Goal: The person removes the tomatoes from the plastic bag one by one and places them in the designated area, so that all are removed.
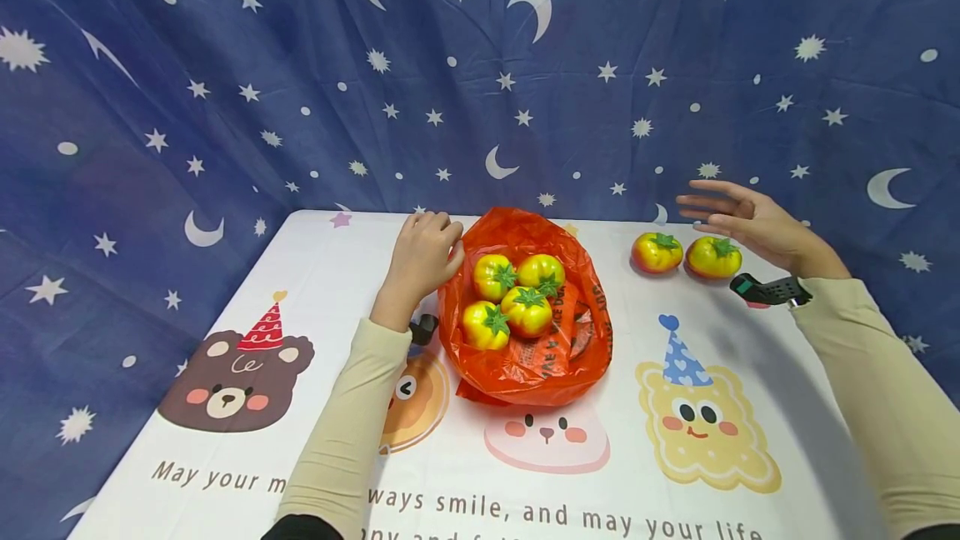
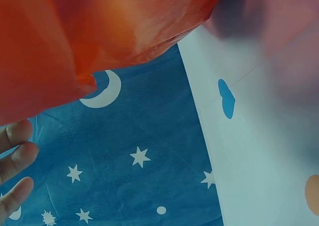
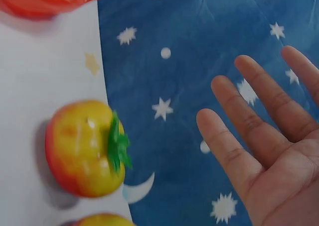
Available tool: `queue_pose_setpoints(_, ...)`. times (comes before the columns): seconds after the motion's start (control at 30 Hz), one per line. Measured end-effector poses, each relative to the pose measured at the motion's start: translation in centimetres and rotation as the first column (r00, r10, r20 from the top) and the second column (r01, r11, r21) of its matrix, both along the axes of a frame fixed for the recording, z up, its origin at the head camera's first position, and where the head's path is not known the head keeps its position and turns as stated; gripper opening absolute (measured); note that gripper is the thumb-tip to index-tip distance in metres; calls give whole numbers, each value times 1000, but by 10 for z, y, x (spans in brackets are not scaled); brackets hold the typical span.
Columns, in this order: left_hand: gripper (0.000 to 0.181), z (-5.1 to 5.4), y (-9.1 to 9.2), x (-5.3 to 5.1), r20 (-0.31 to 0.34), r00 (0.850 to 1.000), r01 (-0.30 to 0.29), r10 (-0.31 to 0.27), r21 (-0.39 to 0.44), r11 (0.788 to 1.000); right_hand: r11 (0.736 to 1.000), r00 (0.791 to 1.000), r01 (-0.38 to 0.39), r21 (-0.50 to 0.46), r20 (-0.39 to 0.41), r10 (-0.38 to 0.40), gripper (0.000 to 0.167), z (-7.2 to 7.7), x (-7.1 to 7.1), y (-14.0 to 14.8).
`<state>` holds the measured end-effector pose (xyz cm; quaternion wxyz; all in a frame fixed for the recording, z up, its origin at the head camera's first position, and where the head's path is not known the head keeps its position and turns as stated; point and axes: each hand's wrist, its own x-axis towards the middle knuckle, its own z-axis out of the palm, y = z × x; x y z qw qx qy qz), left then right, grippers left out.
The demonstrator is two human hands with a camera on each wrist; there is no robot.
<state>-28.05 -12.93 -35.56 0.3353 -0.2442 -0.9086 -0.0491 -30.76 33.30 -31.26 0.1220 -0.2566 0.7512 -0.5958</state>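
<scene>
In the head view a red plastic bag (image 1: 566, 386) stands wide-mouthed at mid table, with several yellow-red tomatoes (image 1: 527, 312) with green tops inside. My left hand (image 1: 425, 257) is at the bag's left rim, its fingers loosely bent. In the left wrist view, fingertips (image 2: 22, 159) lie beside the bag (image 2: 119, 32), apart from each other; any grip on the rim cannot be made out. Raised and holding nothing, my right hand (image 1: 757, 223) has its fingers spread. Two tomatoes, one on the left (image 1: 657, 252) and one on the right (image 1: 713, 257), sit below it.
A white tablecloth (image 1: 645, 498) with cartoon prints and lettering covers the table. Directly behind its far edge hangs a dark blue curtain (image 1: 465, 123) patterned with stars and moons.
</scene>
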Motion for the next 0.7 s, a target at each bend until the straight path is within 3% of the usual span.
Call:
queue_pose_setpoints(0.27, 11, -1, 0, -1, 3, 1000, 4, -4, 3, 1000, 989, 998, -14, 149, -58, 23, 52, 2, -1, -27)
queue_pose_setpoints(0.5, 11, -2, 0, -1, -2, 1000, 4, -4, -1, 1000, 979, 993, -94, 180, -51, 104, 53, 0, -8, -50)
queue_pose_setpoints(0.7, 11, -1, 0, -1, 3, 1000, 3, -3, -3, 1000, 975, 992, -123, 185, -8, 127, 53, -7, -17, -69)
